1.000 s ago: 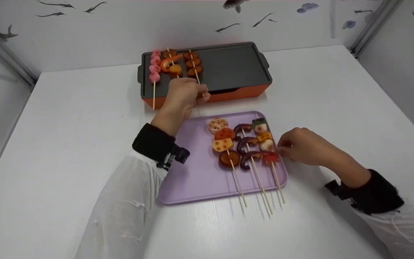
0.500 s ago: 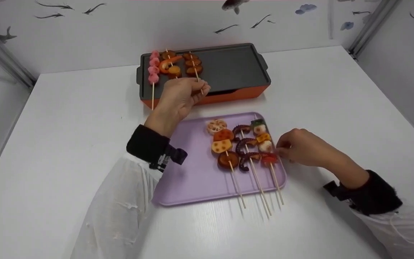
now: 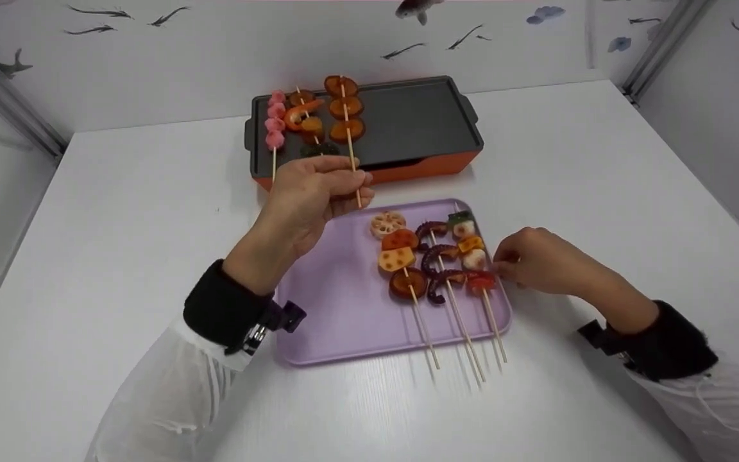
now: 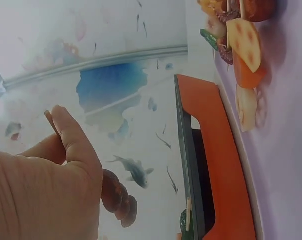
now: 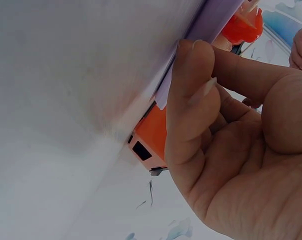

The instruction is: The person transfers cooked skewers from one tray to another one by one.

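Note:
My left hand (image 3: 312,199) pinches the stick of a skewer (image 3: 346,108) with three brown round slices, raised above the front of the grill. In the left wrist view the slices (image 4: 120,200) hang clear of the grill's side. My right hand (image 3: 539,262) grips the right rim of the purple tray (image 3: 337,321) between thumb and fingers; the right wrist view shows the fingers (image 5: 193,95) curled at that edge. On the tray lie a lotus-root and vegetable skewer (image 3: 397,259), an octopus-tentacle skewer (image 3: 441,256) and a mixed skewer (image 3: 473,256) beside the right fingertips.
The orange grill (image 3: 421,122) with a black plate stands behind the tray. A pink-ball skewer (image 3: 275,122) and a shrimp skewer (image 3: 305,119) lie on its left part. Stick ends of the tray's skewers overhang its front edge. White panels (image 3: 215,64) border the table.
My left hand has lifted the brown-slice skewer off the grill plate and drawn it back toward me. The right hand stays at the tray's rim.

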`<state>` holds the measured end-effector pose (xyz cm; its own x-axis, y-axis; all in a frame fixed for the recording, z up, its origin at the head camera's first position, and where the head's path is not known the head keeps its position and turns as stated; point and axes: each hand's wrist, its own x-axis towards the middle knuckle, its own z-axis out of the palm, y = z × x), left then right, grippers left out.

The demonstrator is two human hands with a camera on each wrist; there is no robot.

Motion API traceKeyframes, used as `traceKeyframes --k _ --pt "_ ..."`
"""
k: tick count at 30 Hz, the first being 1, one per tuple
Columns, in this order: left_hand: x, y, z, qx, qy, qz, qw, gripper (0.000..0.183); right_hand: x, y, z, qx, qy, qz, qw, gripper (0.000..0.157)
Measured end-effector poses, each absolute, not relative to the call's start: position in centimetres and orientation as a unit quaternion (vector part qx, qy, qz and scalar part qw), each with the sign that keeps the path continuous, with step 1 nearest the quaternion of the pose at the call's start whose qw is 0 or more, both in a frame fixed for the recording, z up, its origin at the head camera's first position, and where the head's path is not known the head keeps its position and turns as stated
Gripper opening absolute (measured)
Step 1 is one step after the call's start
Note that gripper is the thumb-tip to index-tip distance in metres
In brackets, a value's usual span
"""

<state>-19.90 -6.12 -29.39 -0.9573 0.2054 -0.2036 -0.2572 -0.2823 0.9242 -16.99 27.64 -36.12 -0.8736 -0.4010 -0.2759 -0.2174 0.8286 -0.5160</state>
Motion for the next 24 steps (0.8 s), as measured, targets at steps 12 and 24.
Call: traceKeyframes --k 12,24 --pt "-14.7 -7.0 -30.9 0.001 0.616 0.768 0.176 0.028 -17.0 27.6 -36.2 -0.168 0.938 -0.239 0.188 0.014" --pt "-10.6 -7.3 -33.9 -0.027 0.612 0.748 0.257 0.039 -17.0 27.7 -36.3 -0.164 0.940 -0.235 0.186 0.014"
